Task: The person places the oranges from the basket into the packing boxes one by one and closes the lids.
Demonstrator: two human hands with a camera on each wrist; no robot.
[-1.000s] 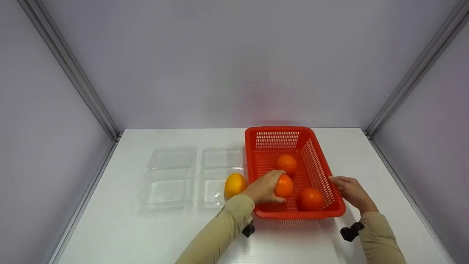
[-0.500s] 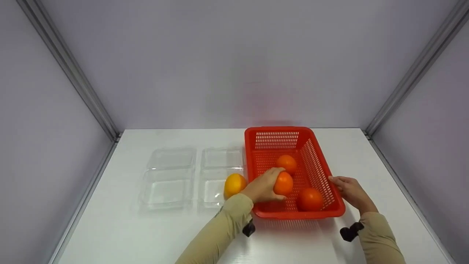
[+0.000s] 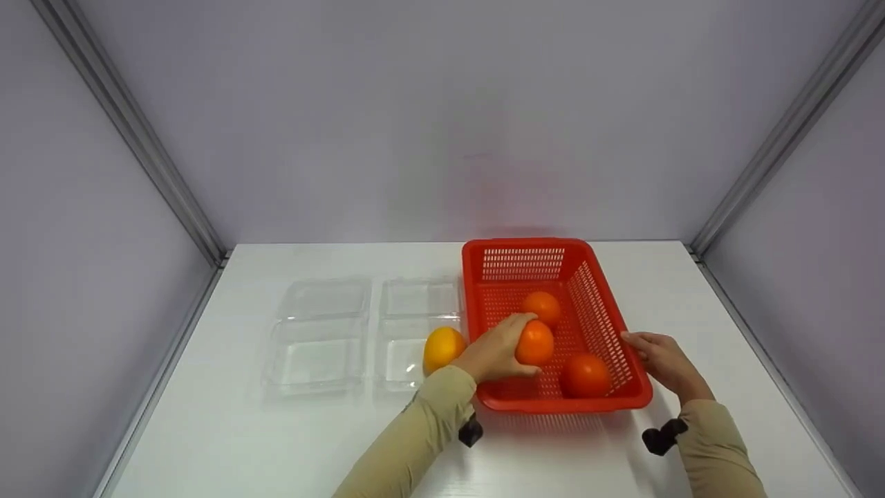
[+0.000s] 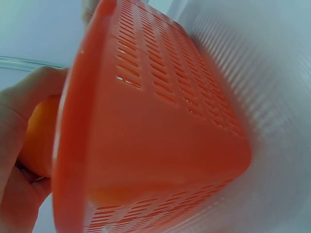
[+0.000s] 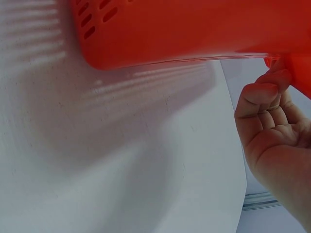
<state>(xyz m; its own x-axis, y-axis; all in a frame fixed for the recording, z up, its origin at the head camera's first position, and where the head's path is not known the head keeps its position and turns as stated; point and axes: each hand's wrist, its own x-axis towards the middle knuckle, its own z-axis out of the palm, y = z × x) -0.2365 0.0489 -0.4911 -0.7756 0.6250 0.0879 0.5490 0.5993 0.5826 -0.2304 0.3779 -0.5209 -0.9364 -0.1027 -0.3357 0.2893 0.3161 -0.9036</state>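
My left hand (image 3: pixel 496 353) grips an orange (image 3: pixel 535 343) inside the red plastic basket (image 3: pixel 532 406), near its left side. In the left wrist view, the same orange (image 4: pixel 43 138) shows partly behind the basket rim, between thumb and fingers. My right hand (image 3: pixel 662 360) pinches the right rim of the basket; in the right wrist view, the curled fingers (image 5: pixel 262 94) meet the rim's underside. Two more oranges lie in the basket, one orange (image 3: pixel 542 308) farther back and a redder one (image 3: pixel 585 375) at the front right. A yellow-orange fruit (image 3: pixel 444 348) sits left of the basket.
One clear plastic container (image 3: pixel 397 360) stands open just left of the basket, with the yellow-orange fruit at its front half. Another clear container (image 3: pixel 318 363) lies open farther left. The white table (image 3: pixel 207 429) has walls at its back and sides.
My left hand has risen slightly with the orange in its grip. My right hand and the basket stay in place.
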